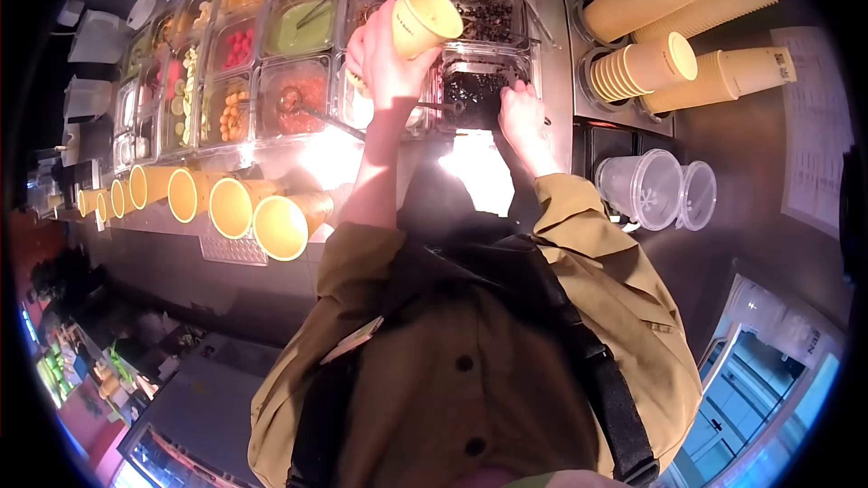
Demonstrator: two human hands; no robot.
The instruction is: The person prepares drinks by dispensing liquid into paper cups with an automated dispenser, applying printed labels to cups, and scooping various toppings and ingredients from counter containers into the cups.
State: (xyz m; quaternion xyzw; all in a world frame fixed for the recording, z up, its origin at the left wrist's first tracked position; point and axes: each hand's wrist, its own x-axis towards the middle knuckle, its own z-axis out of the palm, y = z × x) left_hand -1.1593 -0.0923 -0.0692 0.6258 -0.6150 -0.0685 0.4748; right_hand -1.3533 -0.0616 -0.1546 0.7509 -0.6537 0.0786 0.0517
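My left hand (384, 63) is wrapped round a yellow paper cup (427, 20), held tilted above the topping containers with its mouth facing up and toward me. My right hand (524, 117) is closed at the right edge of a clear container of dark, glossy topping (472, 95). What its fingers grip is too small to make out. A container of dark crumbly topping (493, 16) lies just beyond. To the left of my left hand are a container of red topping (294, 95) with a ladle in it and one of green topping (306, 27).
Several yellow cups (280, 228) line the counter's front edge at left. Stacked cups (644, 68) lie in holders at right, near clear plastic tubs (642, 190). More topping containers (226, 108) fill the left. A printed sheet (814, 126) is at far right.
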